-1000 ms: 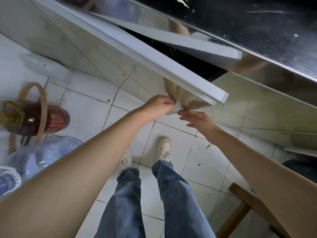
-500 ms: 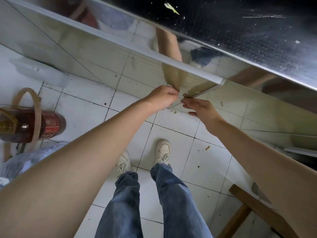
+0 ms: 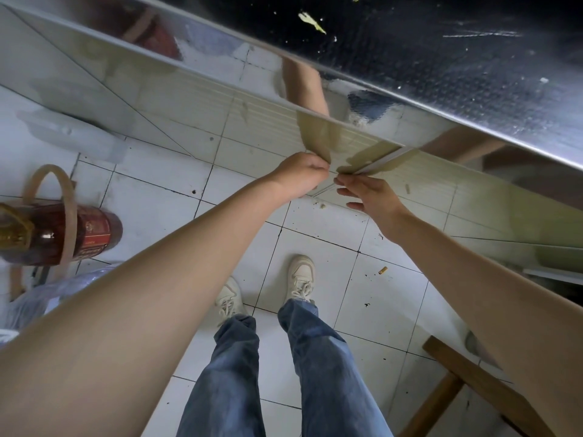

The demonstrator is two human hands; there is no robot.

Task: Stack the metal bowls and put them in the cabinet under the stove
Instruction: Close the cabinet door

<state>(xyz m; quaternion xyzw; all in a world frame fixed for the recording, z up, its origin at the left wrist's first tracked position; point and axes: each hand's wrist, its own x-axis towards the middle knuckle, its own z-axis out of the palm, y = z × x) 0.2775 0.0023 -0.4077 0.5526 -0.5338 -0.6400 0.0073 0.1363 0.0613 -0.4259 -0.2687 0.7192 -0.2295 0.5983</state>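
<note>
At the centre of the frame, our left hand is curled in a fist against the lower edge of the cabinet door, and our right hand lies flat and open, fingertips on that edge. The bowls are out of sight.

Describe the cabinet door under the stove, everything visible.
The cabinet door is a flat, glossy panel with a mirror-like finish that reflects the floor tiles and the person's arm. A thin pale trim runs along its end edge. It sits all but flush with the neighbouring panel, under the counter's metal edge. The left hand is closed at its lower corner; the right hand, fingers extended, touches the same corner. No bowls are visible.
</note>
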